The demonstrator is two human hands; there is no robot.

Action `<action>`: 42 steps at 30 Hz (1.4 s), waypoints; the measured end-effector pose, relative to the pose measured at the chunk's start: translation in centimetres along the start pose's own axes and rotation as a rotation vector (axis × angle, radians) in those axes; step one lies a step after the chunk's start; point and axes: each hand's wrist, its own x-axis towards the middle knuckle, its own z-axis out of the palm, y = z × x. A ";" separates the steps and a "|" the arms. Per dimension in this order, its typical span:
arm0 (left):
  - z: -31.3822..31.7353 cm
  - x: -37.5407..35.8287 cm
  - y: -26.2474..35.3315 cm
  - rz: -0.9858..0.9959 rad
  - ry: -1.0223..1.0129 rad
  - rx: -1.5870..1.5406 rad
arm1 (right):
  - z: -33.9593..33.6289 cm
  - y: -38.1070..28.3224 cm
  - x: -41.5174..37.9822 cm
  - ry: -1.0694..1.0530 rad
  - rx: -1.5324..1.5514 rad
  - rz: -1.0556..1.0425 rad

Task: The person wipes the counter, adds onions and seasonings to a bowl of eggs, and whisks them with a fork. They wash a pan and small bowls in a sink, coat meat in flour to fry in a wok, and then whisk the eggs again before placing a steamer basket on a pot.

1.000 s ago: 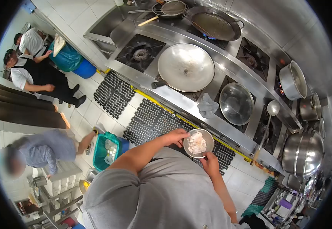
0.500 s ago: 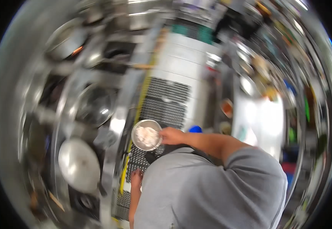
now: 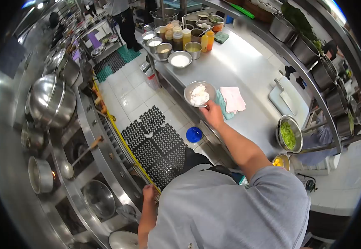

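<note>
My right hand grips the rim of a round metal bowl at the near edge of the steel counter. White, lumpy food lies inside the bowl. Just right of it are a folded pink cloth and a green cloth. My left hand hangs low beside the stove's edge, its fingers curled together; whether anything is inside them is hidden.
Sauce bottles and a bowl of white powder or liquid stand at the counter's far end. A cutting board with a knife and a bowl of greens lie right. Stoves with a ladle line the left.
The view has turned toward the counter on the right. My right hand, still holding the bowl, has gone from above the floor mats to the counter's edge.
</note>
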 end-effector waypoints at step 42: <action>39.2 9.5 51.5 0.230 -0.506 0.272 | -5.2 10.8 24.5 -0.044 -0.566 0.452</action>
